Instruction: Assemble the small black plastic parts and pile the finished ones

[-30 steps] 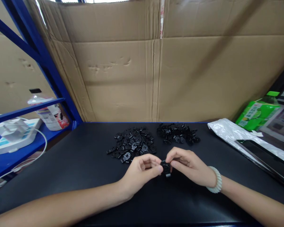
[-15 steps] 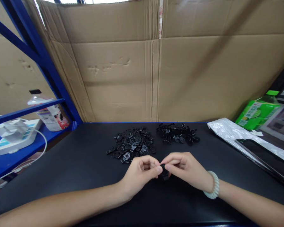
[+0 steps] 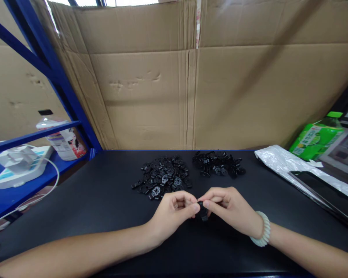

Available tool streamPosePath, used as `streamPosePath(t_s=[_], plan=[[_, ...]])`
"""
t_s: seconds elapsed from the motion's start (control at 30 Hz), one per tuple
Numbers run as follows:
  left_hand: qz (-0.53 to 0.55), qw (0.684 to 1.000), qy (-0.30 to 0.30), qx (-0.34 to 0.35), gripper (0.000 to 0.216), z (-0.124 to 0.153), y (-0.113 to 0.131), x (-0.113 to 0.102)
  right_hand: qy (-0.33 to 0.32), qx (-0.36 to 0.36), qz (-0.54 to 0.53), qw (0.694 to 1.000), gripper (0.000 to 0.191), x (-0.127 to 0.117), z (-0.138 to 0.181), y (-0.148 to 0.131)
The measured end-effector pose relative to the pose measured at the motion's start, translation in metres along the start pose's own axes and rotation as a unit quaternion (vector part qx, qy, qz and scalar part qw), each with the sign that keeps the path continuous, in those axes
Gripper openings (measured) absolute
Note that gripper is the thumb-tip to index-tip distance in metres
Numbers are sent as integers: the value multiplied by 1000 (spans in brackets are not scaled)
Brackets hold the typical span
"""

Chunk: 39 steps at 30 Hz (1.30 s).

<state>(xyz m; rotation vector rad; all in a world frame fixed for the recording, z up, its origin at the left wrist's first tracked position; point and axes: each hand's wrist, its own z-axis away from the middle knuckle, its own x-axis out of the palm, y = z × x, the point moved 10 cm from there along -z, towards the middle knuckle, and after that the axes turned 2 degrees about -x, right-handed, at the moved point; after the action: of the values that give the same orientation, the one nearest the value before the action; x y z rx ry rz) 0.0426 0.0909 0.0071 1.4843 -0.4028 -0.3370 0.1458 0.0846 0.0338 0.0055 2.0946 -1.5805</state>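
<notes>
Between the fingertips of both hands is a small black plastic part [image 3: 203,213], rounded at the top with a short block at its lower end. My left hand [image 3: 174,212] pinches its left side with thumb and forefinger. From the other side, my right hand [image 3: 230,208] grips it the same way, a pale coiled band on that wrist. Fingers cover much of the part. Just beyond my left hand lies a heap of black plastic pieces with perforated round discs [image 3: 164,175]. A smaller heap of black round-headed pieces [image 3: 217,163] sits to its right.
The black tabletop [image 3: 104,200] ends at a cardboard wall [image 3: 145,100]. On the right are a silvery bag [image 3: 274,156], a dark-screened phone [image 3: 321,189] and a green bottle [image 3: 316,137]. At left, a blue rack holds a white power strip [image 3: 23,173] and a bottle [image 3: 63,143].
Both hands keep their pinch on the black part and hardly move. The whole view has shifted very slightly.
</notes>
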Motion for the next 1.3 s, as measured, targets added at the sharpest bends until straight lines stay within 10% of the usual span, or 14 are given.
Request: streamPosePath(t_s=[0.73, 1.0, 1.13, 1.3], plan=[[-77, 996, 10, 34, 20, -2, 15, -6, 6, -21, -35, 999, 21, 1, 0, -2], [-392, 892, 168, 150, 19, -21, 118, -107, -11, -11, -45, 999, 21, -1, -4, 11], [-431, 875, 188, 116, 18, -35, 117, -152, -21, -5, -24, 999, 22, 1, -2, 7], [-447, 868, 188, 110, 14, -39, 103, -150, -22, -3, -4, 1000, 23, 0, -1, 3]])
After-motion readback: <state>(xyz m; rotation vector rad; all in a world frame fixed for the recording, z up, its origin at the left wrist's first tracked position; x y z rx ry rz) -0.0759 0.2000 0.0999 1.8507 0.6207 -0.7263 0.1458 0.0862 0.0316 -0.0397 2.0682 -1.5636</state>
